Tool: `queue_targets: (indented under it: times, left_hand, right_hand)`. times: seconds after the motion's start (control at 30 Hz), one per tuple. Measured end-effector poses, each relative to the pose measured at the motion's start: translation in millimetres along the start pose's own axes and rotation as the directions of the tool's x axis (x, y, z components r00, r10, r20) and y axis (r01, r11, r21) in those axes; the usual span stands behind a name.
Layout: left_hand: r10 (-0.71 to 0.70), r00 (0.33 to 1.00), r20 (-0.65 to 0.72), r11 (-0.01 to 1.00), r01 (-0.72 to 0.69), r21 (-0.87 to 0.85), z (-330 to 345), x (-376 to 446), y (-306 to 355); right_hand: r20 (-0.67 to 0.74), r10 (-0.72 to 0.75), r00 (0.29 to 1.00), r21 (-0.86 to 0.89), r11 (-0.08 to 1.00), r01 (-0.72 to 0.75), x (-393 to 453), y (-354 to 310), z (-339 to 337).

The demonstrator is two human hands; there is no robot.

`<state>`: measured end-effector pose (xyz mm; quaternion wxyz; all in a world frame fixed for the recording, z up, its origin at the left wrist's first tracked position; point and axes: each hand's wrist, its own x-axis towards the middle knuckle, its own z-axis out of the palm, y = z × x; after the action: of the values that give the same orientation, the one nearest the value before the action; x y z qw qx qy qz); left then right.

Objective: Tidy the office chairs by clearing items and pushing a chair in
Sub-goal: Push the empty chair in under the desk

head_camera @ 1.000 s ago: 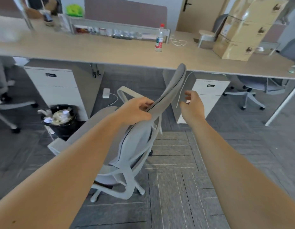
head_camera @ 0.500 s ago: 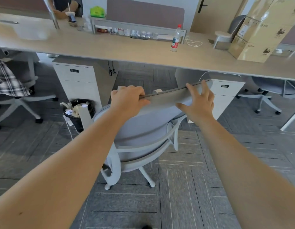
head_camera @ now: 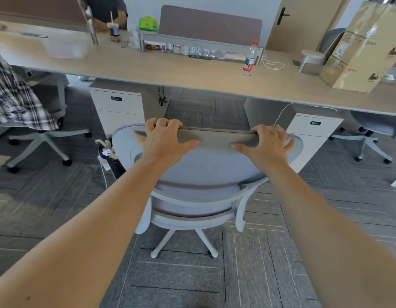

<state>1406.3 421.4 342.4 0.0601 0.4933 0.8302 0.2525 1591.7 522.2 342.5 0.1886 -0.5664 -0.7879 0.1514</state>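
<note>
Both hands are on the backrest now: I see the left hand (head_camera: 163, 141) and right hand (head_camera: 264, 143) curled over the top edge of the grey chair (head_camera: 205, 172), set wide apart, which should let the push go straight. It stands squarely facing the gap under the desk (head_camera: 170, 70), between the two white drawer units (head_camera: 119, 110), not yet tucked in.
</note>
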Motion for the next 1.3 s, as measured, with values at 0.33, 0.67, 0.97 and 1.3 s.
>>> queue_targets:
  times: [0.33,0.67,0.97,1.3]
  left_hand:
    - [0.066,0.997,-0.032,0.990,-0.069,-0.127,-7.2,48.3,-29.2]
    - [0.075,0.994,-0.077,0.980,-0.088,-0.181,3.3,101.4,-35.0]
    - [0.085,0.989,-0.121,0.984,-0.102,-0.148,15.4,204.1,-50.7]
    - [0.089,0.987,-0.132,0.987,-0.106,-0.123,36.8,322.7,-50.6]
  right_hand:
    - [-0.079,0.072,0.994,0.079,0.995,-0.066,11.3,-30.9,21.0]
    - [-0.098,0.050,0.994,0.084,0.996,-0.041,63.7,-40.9,32.8]
    - [-0.097,0.038,0.995,0.055,0.998,-0.032,161.3,-62.7,56.9]
    - [-0.063,0.090,0.994,0.054,0.995,-0.087,277.6,-76.8,80.4]
